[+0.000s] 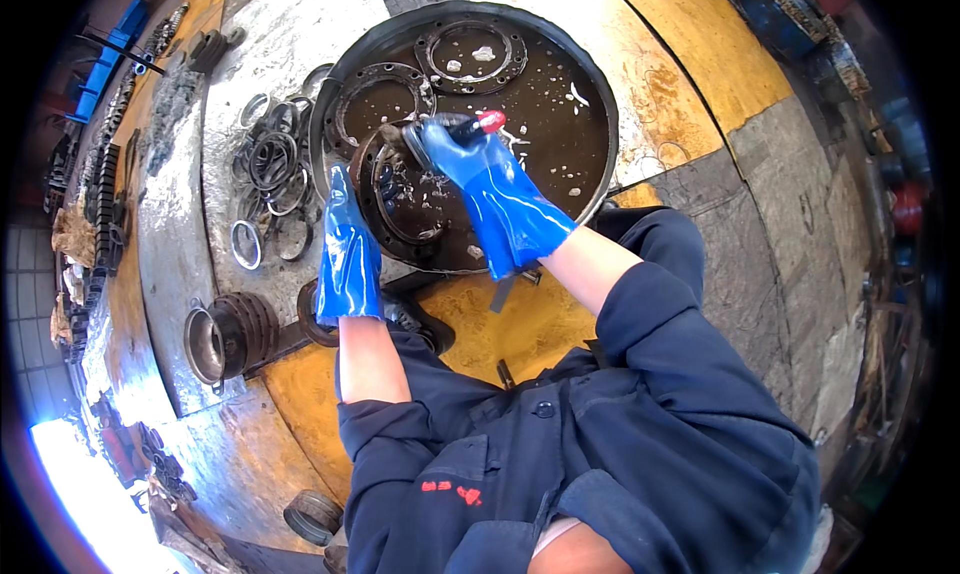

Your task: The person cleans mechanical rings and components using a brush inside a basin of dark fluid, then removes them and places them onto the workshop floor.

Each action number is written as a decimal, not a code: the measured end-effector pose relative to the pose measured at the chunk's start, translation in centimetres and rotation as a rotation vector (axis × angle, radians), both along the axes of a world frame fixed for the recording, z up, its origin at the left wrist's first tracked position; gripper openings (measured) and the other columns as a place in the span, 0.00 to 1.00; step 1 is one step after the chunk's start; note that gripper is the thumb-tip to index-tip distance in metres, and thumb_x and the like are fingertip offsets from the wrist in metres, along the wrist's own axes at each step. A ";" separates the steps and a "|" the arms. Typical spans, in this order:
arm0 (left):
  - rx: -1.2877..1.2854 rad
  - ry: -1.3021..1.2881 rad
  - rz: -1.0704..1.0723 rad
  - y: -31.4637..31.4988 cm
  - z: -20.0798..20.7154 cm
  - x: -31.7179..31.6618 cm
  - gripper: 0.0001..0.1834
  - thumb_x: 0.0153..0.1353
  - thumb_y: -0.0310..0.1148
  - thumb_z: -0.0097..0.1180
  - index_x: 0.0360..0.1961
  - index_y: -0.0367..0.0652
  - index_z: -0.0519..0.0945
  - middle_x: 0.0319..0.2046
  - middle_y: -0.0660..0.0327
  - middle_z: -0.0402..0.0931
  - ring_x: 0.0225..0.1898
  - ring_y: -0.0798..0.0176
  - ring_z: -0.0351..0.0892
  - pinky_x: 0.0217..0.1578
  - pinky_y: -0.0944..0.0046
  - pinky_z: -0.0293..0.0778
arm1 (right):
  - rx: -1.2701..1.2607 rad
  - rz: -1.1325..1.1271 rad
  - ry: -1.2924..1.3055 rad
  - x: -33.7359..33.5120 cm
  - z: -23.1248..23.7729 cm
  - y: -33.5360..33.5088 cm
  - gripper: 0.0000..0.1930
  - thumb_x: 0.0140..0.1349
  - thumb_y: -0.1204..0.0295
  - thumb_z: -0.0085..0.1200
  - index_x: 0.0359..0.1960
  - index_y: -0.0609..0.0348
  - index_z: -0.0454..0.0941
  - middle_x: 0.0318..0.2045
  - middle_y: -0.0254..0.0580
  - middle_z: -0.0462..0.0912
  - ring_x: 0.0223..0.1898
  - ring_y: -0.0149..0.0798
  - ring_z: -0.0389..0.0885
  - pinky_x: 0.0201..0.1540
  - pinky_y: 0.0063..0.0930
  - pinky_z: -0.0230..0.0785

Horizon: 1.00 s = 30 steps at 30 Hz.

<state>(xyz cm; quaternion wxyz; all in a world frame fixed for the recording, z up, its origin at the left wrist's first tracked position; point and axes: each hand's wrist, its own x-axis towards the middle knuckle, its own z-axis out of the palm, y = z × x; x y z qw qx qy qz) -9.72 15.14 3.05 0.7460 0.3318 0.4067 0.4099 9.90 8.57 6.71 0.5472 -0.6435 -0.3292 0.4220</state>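
A round dark pan (pixel 612 124) holds murky brown liquid with pale floating bits. Inside it, a thick dark metal ring (pixel 368 209) leans near the left rim. My left hand (pixel 350 244), in a long blue rubber glove, grips this ring's left edge over the rim; its fingertips are partly hidden. In the same kind of glove, my right hand (pixel 470 159) is closed around a dark-handled brush (pixel 462 129) with a red end. The brush head is blurred at the ring's upper edge. Two flat rings with bolt holes, an upper one (pixel 432 62) and a left one (pixel 345 94), lie in the liquid.
Left of the pan lies a heap of thin metal rings (pixel 272 162). A ribbed metal cylinder (pixel 230 339) stands nearer to me, with another ring (pixel 313 516) at the bottom. Worn metal floor plates (pixel 690 209) surround the pan. Dark parts line the left side.
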 end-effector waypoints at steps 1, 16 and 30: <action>-0.001 0.014 -0.004 0.1 0.0 -0.1 0.34 0.83 0.54 0.42 0.70 0.33 0.75 0.64 0.53 0.80 0.60 0.57 0.82 0.65 0.57 0.76 | -0.074 0.034 -0.079 0.5 -1.4 -0.1 0.16 0.68 0.59 0.58 0.42 0.58 0.89 0.33 0.41 0.91 0.38 0.33 0.89 0.48 0.31 0.78; 0.116 0.127 -0.035 -0.3 -0.1 0.0 0.41 0.79 0.65 0.41 0.70 0.37 0.75 0.58 0.47 0.84 0.55 0.49 0.85 0.63 0.49 0.78 | -0.062 -0.057 -0.176 1.4 -6.8 -0.8 0.15 0.67 0.59 0.61 0.45 0.55 0.89 0.37 0.44 0.92 0.42 0.41 0.92 0.50 0.34 0.80; -0.611 -0.273 0.118 0.4 4.8 -1.9 0.32 0.84 0.50 0.42 0.71 0.32 0.73 0.65 0.52 0.79 0.63 0.58 0.80 0.66 0.61 0.74 | -0.090 0.215 0.038 -1.3 5.1 0.5 0.15 0.70 0.74 0.52 0.55 0.56 0.86 0.37 0.32 0.89 0.35 0.27 0.85 0.42 0.22 0.78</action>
